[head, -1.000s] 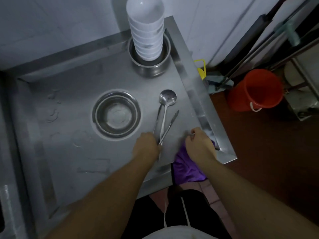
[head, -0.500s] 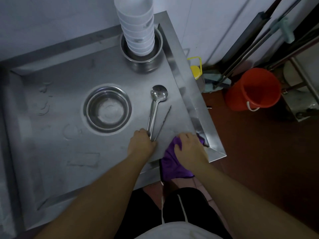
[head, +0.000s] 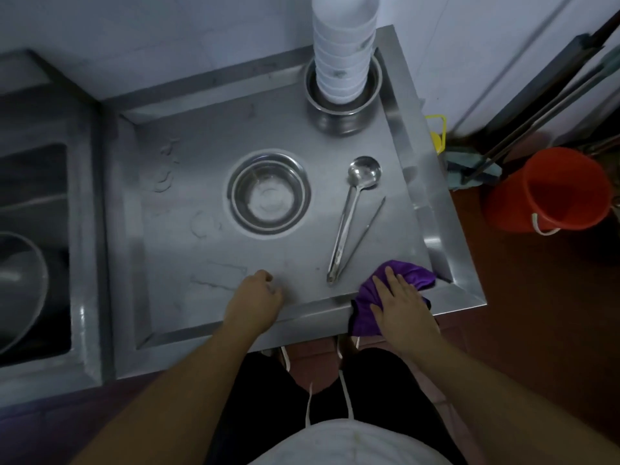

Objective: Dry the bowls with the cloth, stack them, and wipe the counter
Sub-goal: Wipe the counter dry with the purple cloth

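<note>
Wiping stage: right hand [head: 401, 298], fingers flat, presses the purple cloth [head: 407, 275] on the counter [head: 208, 182] at lower right; left hand [head: 256, 297] rests loosely curled, empty. White bowls [head: 342, 52] stand stacked at top centre. Sweep with even pressure, skirting the ladle [head: 352, 209].

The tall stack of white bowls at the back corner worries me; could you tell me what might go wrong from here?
The stack of white bowls rises high out of a steel bowl near the counter edge; a bump might topple it. The purple cloth under the right hand could catch the ladle or tongs.
</note>
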### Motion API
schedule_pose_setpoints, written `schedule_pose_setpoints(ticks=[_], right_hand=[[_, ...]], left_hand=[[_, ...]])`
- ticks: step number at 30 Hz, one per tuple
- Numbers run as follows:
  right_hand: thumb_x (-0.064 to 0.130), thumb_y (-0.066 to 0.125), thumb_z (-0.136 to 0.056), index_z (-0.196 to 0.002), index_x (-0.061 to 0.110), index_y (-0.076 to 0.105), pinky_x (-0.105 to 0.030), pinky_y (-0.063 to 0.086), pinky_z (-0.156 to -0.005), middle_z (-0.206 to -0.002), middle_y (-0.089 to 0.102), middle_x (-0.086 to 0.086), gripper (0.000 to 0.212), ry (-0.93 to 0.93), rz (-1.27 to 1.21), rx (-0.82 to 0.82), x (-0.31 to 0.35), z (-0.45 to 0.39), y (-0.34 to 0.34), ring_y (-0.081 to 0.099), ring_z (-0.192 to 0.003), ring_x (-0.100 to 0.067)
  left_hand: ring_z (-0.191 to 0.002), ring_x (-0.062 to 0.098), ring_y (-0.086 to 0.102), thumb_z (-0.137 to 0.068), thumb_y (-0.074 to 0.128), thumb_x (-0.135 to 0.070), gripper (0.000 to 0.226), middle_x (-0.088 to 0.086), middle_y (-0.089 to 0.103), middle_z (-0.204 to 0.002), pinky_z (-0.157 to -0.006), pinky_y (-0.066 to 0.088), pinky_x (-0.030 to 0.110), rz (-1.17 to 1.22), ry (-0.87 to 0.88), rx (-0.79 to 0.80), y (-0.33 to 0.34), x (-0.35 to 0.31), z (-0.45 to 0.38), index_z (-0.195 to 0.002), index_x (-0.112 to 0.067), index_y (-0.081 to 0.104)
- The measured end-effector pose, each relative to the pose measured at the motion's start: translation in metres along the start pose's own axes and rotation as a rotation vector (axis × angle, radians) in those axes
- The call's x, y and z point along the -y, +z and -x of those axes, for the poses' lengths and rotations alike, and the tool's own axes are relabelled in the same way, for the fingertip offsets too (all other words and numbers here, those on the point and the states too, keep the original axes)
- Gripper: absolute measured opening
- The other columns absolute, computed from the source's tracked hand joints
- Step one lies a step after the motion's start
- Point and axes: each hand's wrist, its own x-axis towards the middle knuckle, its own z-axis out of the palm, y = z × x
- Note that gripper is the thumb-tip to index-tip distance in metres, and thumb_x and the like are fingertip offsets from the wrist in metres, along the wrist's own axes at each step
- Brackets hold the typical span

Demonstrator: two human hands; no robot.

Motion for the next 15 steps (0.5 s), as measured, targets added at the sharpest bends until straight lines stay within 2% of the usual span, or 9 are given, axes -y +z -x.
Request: schedule_pose_setpoints(ticks=[5, 10, 15], right_hand=[[0.033, 0.059, -0.105, -0.156, 0.007, 0.047, -0.053, 0.031, -0.124, -0.167, 0.036, -0.021, 0.058, -0.044, 0.019, -0.063, 0.048, 0.01, 0.012, 0.043, -0.149, -0.042], [0.032, 0.054, -0.108, -0.159, 0.007, 0.043, -0.053, 0.027, -0.126, -0.169, 0.031, -0.02, 0.058, -0.05, 0.022, -0.055, 0.131, 0.01, 0.03, 0.038, -0.152, -0.041], [0.034, 0.041, -0.111, -0.164, 0.007, 0.031, -0.051, 0.014, -0.13, -0.173, 0.018, -0.024, 0.06, 0.157, 0.01, -0.111, 0.212, 0.007, 0.054, 0.024, -0.158, -0.04]], left_hand=[[-0.108, 0.027, 0.067, -0.101, 0.055, -0.029, 0.041, 0.007, 0.069, -0.127, -0.092, 0.056, 0.04, 0.005, -0.039, -0.05, -0.016, 0.062, 0.012, -0.14, -0.015, 0.059], [-0.114, 0.03, 0.064, -0.105, 0.05, -0.035, 0.039, 0.007, 0.064, -0.13, -0.095, 0.055, 0.047, -0.09, 0.089, -0.065, -0.045, 0.118, 0.009, -0.139, -0.018, 0.058], [-0.109, 0.029, 0.064, -0.106, 0.047, -0.036, 0.038, 0.007, 0.064, -0.125, -0.089, 0.057, 0.047, -0.192, 0.212, -0.094, -0.078, 0.184, 0.002, -0.137, -0.017, 0.058]])
